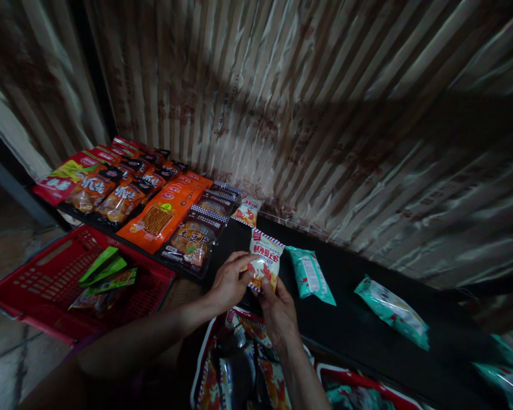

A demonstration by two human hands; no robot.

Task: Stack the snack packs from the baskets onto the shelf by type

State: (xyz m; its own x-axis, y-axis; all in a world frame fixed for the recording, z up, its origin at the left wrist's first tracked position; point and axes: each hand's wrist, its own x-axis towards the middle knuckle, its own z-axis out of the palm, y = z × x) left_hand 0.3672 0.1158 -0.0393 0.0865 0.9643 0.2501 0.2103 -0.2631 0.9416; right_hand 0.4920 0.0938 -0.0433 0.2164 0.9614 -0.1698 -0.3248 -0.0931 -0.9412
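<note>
Both of my hands hold one small white and orange snack packet with a striped edge, above the front part of the black shelf. My left hand grips its left side with the fingers bent over the front. On the lower right, my right hand pinches it with the thumb in front. A matching snack packet lies further back on the shelf. Right of my hands is a teal packet. Below them stands a basket filled with more of the striped packets.
Brown potato-slice packs, orange stick-snack packs and several other bags cover the shelf's left end. More teal packets lie to the right. A red basket with green packets sits at lower left. Corrugated sheeting rises behind.
</note>
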